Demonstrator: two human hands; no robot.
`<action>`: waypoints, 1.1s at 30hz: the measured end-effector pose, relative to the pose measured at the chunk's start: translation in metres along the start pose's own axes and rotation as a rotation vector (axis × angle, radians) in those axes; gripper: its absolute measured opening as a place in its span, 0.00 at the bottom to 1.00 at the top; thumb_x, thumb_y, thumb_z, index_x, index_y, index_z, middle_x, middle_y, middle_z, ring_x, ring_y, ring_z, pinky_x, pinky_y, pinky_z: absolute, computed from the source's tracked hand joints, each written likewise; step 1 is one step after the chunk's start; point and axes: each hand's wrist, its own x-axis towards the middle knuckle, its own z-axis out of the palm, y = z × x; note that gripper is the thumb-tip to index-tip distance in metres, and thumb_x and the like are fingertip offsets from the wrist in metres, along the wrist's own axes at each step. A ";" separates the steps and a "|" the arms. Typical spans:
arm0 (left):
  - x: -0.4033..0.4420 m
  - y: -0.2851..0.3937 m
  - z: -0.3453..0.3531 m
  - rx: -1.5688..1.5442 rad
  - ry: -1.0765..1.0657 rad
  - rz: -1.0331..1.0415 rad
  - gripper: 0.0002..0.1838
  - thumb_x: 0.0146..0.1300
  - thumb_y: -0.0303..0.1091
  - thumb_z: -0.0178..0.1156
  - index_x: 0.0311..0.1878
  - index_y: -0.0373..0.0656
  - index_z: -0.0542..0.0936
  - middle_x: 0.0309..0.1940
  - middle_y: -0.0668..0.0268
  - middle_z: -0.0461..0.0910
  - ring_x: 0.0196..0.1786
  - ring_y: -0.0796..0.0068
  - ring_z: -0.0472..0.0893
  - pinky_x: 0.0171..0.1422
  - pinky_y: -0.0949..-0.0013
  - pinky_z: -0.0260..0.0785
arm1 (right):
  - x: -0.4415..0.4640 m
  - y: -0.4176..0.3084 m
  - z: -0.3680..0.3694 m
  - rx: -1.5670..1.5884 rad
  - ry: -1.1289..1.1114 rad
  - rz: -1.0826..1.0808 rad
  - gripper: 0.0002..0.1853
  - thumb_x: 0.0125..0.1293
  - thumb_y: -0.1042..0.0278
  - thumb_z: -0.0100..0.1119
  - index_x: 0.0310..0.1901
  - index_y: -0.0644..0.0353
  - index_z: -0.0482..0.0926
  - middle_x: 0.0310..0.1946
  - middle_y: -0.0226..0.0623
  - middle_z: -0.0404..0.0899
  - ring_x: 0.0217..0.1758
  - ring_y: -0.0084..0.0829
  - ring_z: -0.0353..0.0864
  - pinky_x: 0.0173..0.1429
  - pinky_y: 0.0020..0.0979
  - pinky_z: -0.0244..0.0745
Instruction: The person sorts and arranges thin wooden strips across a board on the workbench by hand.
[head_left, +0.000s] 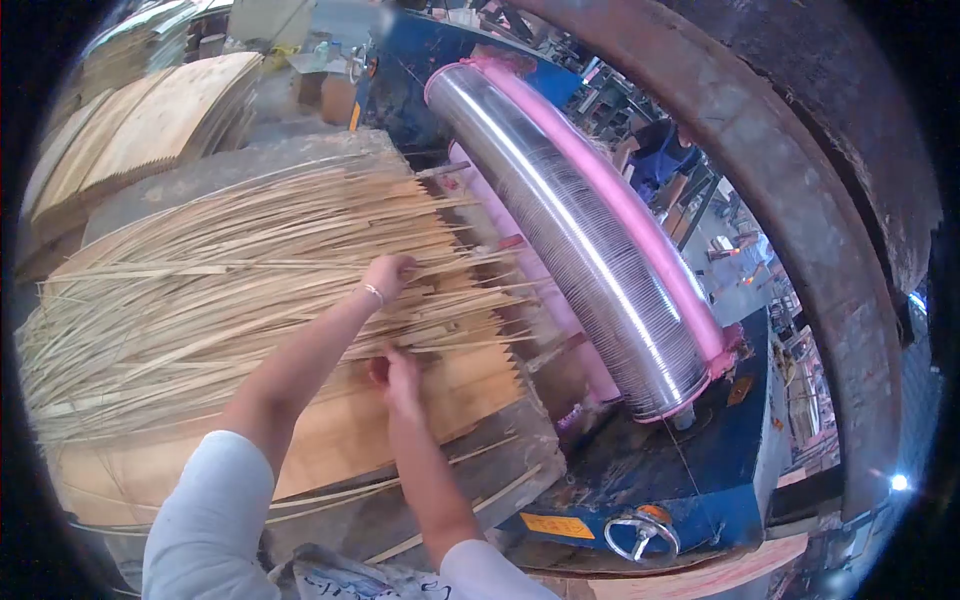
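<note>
Long thin wood strips (210, 270) lie in a loose, tangled layer over a stack of veneer sheets (330, 445) with jagged right-hand ends. My left hand (388, 275), a band at its wrist, is closed on some of the strips near their right ends. Just below it, at the lower edge of the strip layer, my right hand (397, 375) has its fingers curled inward. What its fingers hold, if anything, is hidden. Several strip ends stick out past the sheets toward the rollers.
A machine with a shiny grooved roller (580, 240) and pink rollers (640, 220) stands to the right. Its blue base (680, 480) carries a handwheel (641, 535). More veneer (165, 115) is stacked at upper left. A person (660, 160) is behind the rollers. A rusty curved beam (790, 170) arches at right.
</note>
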 end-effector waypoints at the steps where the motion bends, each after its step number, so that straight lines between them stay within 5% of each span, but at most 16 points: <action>1: -0.002 0.016 -0.007 0.048 -0.036 0.090 0.18 0.47 0.25 0.59 0.45 0.46 0.76 0.44 0.56 0.74 0.46 0.58 0.74 0.51 0.63 0.66 | -0.019 -0.015 0.003 0.088 0.182 -0.091 0.07 0.59 0.63 0.52 0.28 0.56 0.72 0.18 0.31 0.73 0.20 0.23 0.73 0.21 0.23 0.70; 3: -0.009 0.018 -0.021 0.303 -0.012 0.193 0.22 0.48 0.28 0.59 0.50 0.47 0.72 0.52 0.56 0.67 0.54 0.57 0.67 0.57 0.61 0.61 | -0.009 -0.024 -0.040 0.215 0.144 -0.200 0.02 0.58 0.68 0.50 0.31 0.54 0.70 0.19 0.28 0.71 0.19 0.22 0.71 0.20 0.21 0.68; 6: -0.028 0.002 -0.049 0.556 -0.161 0.128 0.32 0.48 0.41 0.61 0.59 0.50 0.63 0.60 0.56 0.56 0.62 0.53 0.55 0.65 0.57 0.50 | 0.001 -0.065 -0.101 0.465 0.531 -0.384 0.03 0.57 0.67 0.53 0.30 0.52 0.71 0.21 0.26 0.69 0.18 0.19 0.67 0.18 0.19 0.63; 7: -0.046 -0.001 -0.059 0.661 -0.195 0.081 0.36 0.47 0.47 0.61 0.60 0.50 0.61 0.60 0.56 0.57 0.63 0.53 0.55 0.66 0.57 0.48 | 0.018 -0.077 -0.135 0.249 0.750 -0.426 0.03 0.58 0.67 0.52 0.30 0.53 0.70 0.21 0.25 0.69 0.18 0.19 0.66 0.17 0.20 0.62; 9: -0.087 0.003 -0.088 0.673 -0.327 0.041 0.37 0.50 0.53 0.57 0.61 0.47 0.59 0.62 0.56 0.54 0.64 0.55 0.53 0.67 0.55 0.44 | 0.039 -0.098 -0.193 0.283 0.619 -0.685 0.04 0.59 0.68 0.52 0.29 0.55 0.69 0.22 0.28 0.70 0.15 0.21 0.65 0.16 0.21 0.61; 12: -0.144 -0.006 -0.116 0.740 -0.349 -0.111 0.37 0.50 0.53 0.57 0.61 0.46 0.59 0.63 0.56 0.52 0.66 0.58 0.51 0.66 0.54 0.46 | 0.000 -0.132 -0.183 0.327 0.769 -0.602 0.04 0.59 0.71 0.52 0.34 0.61 0.70 0.25 0.30 0.70 0.22 0.21 0.68 0.20 0.20 0.62; 16: -0.192 -0.043 -0.146 0.639 -0.254 -0.162 0.36 0.47 0.51 0.59 0.59 0.50 0.61 0.63 0.59 0.53 0.65 0.56 0.53 0.65 0.54 0.48 | -0.022 -0.083 -0.170 0.103 0.515 -0.418 0.06 0.57 0.70 0.53 0.35 0.59 0.69 0.27 0.30 0.70 0.26 0.22 0.69 0.28 0.24 0.66; 21: -0.225 -0.036 -0.178 0.742 -0.237 -0.195 0.21 0.48 0.42 0.58 0.48 0.52 0.70 0.52 0.62 0.65 0.56 0.58 0.64 0.54 0.55 0.62 | -0.085 -0.010 -0.074 0.060 0.435 -0.275 0.14 0.55 0.64 0.59 0.41 0.58 0.67 0.33 0.30 0.70 0.35 0.24 0.71 0.39 0.29 0.71; 23: -0.232 -0.048 -0.180 0.718 -0.219 -0.221 0.16 0.49 0.39 0.57 0.43 0.51 0.72 0.46 0.63 0.68 0.50 0.59 0.68 0.48 0.57 0.66 | -0.098 0.012 -0.043 0.126 0.318 -0.177 0.25 0.57 0.65 0.56 0.55 0.63 0.61 0.44 0.42 0.69 0.50 0.39 0.70 0.49 0.37 0.72; 25: -0.233 -0.055 -0.178 0.675 -0.205 -0.239 0.11 0.50 0.36 0.56 0.39 0.49 0.73 0.41 0.63 0.70 0.44 0.60 0.71 0.42 0.59 0.68 | -0.094 0.041 -0.023 0.133 0.061 -0.144 0.25 0.58 0.65 0.55 0.54 0.65 0.61 0.45 0.45 0.69 0.51 0.40 0.70 0.52 0.39 0.70; 28: -0.226 -0.045 -0.181 0.611 -0.049 -0.123 0.06 0.52 0.35 0.54 0.33 0.47 0.76 0.31 0.61 0.73 0.32 0.58 0.75 0.35 0.61 0.68 | -0.081 0.060 0.019 0.209 -0.144 0.084 0.21 0.59 0.63 0.55 0.50 0.65 0.63 0.46 0.46 0.69 0.49 0.40 0.71 0.51 0.37 0.70; 33: -0.208 -0.026 -0.175 0.272 0.034 -0.145 0.04 0.51 0.33 0.56 0.31 0.47 0.76 0.28 0.62 0.75 0.33 0.59 0.75 0.35 0.62 0.67 | -0.042 0.071 0.084 0.169 -0.098 0.128 0.14 0.60 0.60 0.54 0.40 0.62 0.68 0.37 0.41 0.73 0.42 0.32 0.74 0.43 0.31 0.72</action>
